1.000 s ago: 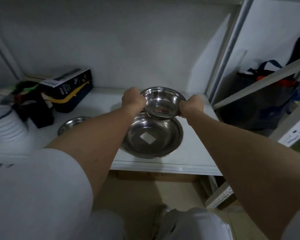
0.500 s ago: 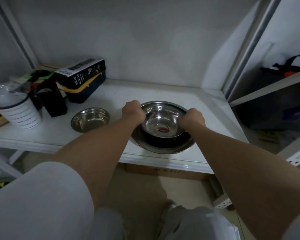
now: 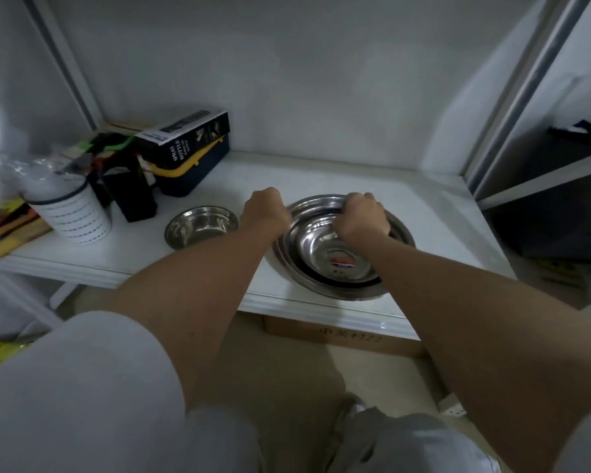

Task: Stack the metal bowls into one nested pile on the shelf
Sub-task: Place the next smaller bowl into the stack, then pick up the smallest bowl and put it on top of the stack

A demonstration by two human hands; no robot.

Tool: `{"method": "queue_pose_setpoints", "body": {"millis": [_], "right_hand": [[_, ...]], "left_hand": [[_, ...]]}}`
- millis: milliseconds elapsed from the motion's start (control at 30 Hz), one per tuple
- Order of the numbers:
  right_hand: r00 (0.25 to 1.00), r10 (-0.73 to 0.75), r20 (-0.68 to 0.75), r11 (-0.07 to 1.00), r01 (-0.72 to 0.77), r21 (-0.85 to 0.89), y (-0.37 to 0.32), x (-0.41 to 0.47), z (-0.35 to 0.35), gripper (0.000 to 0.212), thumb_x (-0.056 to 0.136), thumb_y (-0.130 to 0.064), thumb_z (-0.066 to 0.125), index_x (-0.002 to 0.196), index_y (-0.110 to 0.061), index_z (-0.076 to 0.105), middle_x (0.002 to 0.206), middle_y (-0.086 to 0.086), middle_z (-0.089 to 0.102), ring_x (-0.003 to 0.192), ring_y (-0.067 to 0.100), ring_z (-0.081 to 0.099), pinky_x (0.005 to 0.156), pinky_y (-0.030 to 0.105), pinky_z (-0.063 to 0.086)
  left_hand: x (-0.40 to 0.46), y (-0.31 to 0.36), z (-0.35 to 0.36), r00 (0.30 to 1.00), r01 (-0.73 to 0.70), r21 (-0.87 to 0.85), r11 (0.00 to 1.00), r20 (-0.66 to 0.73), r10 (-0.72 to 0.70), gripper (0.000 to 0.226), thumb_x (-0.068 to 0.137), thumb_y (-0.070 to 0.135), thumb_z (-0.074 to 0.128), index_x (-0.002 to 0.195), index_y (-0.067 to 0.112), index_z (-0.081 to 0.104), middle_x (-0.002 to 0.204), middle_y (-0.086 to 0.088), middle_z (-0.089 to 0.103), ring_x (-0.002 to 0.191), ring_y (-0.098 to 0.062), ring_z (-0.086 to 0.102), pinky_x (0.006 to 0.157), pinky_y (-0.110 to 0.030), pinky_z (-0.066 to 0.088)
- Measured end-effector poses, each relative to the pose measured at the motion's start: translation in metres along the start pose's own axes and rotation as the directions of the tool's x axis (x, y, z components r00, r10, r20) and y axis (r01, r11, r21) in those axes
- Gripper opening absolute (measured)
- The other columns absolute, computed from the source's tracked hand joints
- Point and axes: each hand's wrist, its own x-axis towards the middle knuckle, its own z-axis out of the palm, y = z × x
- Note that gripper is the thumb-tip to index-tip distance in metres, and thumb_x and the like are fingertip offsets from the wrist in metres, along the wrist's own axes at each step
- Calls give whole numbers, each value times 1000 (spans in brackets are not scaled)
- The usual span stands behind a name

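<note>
A large metal bowl [image 3: 402,241] rests on the white shelf [image 3: 325,177] near its front edge. Nested inside it is a medium metal bowl [image 3: 316,249] with a sticker on its bottom. My left hand [image 3: 265,209] is closed at that bowl's far-left rim, and my right hand [image 3: 363,217] is closed over its far-right rim. My fingers are hidden behind my knuckles. A small metal bowl [image 3: 200,226] sits alone on the shelf, just left of my left hand.
A dark box with a yellow band and a spray-bottle carton [image 3: 188,141] on top stand at the back left. A white striped cup [image 3: 72,216], a black object [image 3: 135,196] and clutter fill the left end. Uprights [image 3: 512,97] bound the right side.
The medium bowl, held above the large bowl a second ago, has come down and now sits nested inside it. My view has shifted, bringing the small bowl fully into sight.
</note>
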Motion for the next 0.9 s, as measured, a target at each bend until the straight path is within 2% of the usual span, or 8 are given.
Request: {"method": "queue_pose_setpoints", "body": {"millis": [67,133,200,333,400,500,667,900], "right_hand": [[996,-83,25,992,81,95,-28,1,9,35,85,-10,53,118,-5,61,122,15,58,111,33,56,90,41,52],[986,-160,57,975,148,165,-57,1,21,34,84,-8,51,115,-5,64,121,16,60,113,33,56,91,36,50],[970,-222,102,957,196,213,-85,-1,35,33,86,-9,51,116,-3,63,125,17,59,117,34,55,93,33,46],[943,-265,202,945,212,250,-131,-3,65,36,90,-11,50,124,-5,58,130,17,57,118,33,56,94,35,46],[935,-251,251,952,190,241,-146,-3,80,38,89,-8,50,126,-5,56,129,16,56,116,33,57,90,36,47],[929,-224,293,964,168,206,-156,-1,95,34,89,-5,48,122,-3,55,124,17,57,113,34,58,81,34,45],[923,-186,338,977,136,165,-158,9,110,30,90,-8,51,118,-2,60,121,18,63,111,33,62,82,33,48],[952,-149,267,969,88,229,-164,19,87,27,91,-9,51,115,-1,61,117,17,65,107,32,63,72,30,44]], "left_hand": [[5,-18,-16,1000,23,2,1000,-1,-23,19,84,11,59,67,5,54,75,-11,65,65,-25,60,57,-29,41],[11,-43,-30,998,63,19,998,-19,-63,15,85,10,57,90,-2,65,98,-19,70,90,-35,66,67,-33,45],[15,-73,-39,992,122,78,990,-31,-119,26,91,13,53,111,0,63,116,-19,64,109,-36,61,80,-38,47],[18,-130,-49,962,272,236,933,-56,-267,45,93,25,48,136,10,47,143,-19,40,125,-36,44,96,-42,42],[22,-149,-48,949,312,217,925,-22,-314,48,95,26,47,139,10,41,143,-19,39,128,-36,41,99,-42,40],[28,-163,-44,941,336,136,932,-4,-338,40,95,21,48,132,5,46,132,-20,53,121,-37,53,92,-42,46],[37,-169,-36,948,315,123,941,10,-319,34,95,16,50,126,2,51,124,-19,61,116,-35,58,83,-35,45],[44,-149,-51,958,284,55,957,-57,-281,30,95,19,49,119,1,57,118,-17,62,109,-32,62,76,-33,44]]}}
